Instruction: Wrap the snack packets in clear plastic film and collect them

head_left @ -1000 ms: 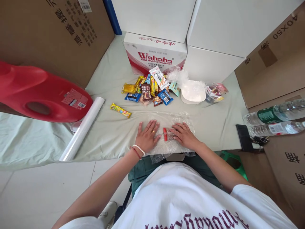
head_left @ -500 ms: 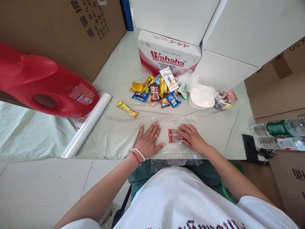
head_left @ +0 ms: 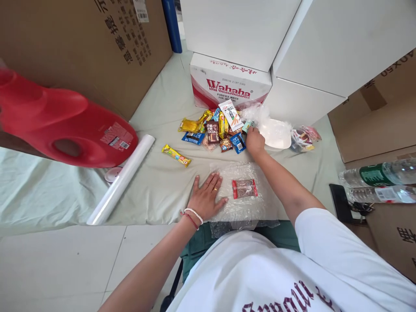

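Note:
My left hand (head_left: 205,197) lies flat with its fingers spread at the left edge of a sheet of clear plastic film (head_left: 224,212). On that film is a red-ended snack packet (head_left: 245,189), with neither hand on it. My right hand (head_left: 255,142) has its fingers closed at a green snack packet (head_left: 247,126) on the right of the snack pile; the fingertips are partly hidden. Beside it are a blue snack packet (head_left: 238,143) and a white snack packet (head_left: 231,115). A brown cocoa packet (head_left: 212,132) rests further left in the pile.
A yellow snack bar (head_left: 176,155) lies left of the pile. A white film roll (head_left: 121,180) and a red jug (head_left: 74,130) are at the left. A white bowl (head_left: 276,133) stands right of my right hand. Behind is a Wahaba-style water carton (head_left: 230,82); bottles (head_left: 377,174) lie far right.
My right hand has left the red-ended packet and moved forward to the green packet in the pile. The red-ended packet is now uncovered. My left hand stays flat on the film's edge.

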`<state>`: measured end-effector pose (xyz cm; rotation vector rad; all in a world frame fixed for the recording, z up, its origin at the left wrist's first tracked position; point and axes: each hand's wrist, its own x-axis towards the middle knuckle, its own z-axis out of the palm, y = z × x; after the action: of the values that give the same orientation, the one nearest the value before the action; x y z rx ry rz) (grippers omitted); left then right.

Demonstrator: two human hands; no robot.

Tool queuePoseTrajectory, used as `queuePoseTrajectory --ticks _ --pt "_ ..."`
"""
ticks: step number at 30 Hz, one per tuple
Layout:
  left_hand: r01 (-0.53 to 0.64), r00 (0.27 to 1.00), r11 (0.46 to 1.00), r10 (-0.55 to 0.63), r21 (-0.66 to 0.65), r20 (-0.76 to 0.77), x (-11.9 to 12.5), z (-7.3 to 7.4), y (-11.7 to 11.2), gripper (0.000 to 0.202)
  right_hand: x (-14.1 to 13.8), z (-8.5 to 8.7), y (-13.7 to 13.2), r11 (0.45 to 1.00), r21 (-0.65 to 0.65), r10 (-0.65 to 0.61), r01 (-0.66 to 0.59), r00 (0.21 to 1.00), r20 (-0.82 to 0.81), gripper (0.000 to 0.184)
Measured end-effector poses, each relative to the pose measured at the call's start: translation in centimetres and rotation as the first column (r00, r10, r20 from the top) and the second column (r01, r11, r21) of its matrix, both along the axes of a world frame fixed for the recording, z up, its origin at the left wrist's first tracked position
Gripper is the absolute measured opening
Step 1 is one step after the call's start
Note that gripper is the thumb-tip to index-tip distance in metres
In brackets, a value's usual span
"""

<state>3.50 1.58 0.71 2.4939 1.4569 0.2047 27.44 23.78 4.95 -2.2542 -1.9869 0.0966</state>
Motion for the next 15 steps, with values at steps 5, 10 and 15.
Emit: queuePoseTrajectory --ticks 5,10,15 --pt "-0.003 1.000 1.000 0.003 0.004 0.014 0.0 0.0 0.0 0.078 2.5 0.6 -3.2 0.994 0.105 -0.001 0.012 0.995 -0.102 0.036" --pt "-0.016 1.000 1.000 0.016 -0.005 0.019 0.1 0.2 0.0 0.078 8.1 2.0 -10.5 0.983 0.182 0.064 0.032 0.865 -0.498 0.036" --pt "-0.003 1.000 1.000 0.003 0.000 -0.002 0.2 0.1 0.0 0.079 10.0 3.3 -16.2 0.973 0.214 0.211 -0.081 0.675 -0.707 0.033"
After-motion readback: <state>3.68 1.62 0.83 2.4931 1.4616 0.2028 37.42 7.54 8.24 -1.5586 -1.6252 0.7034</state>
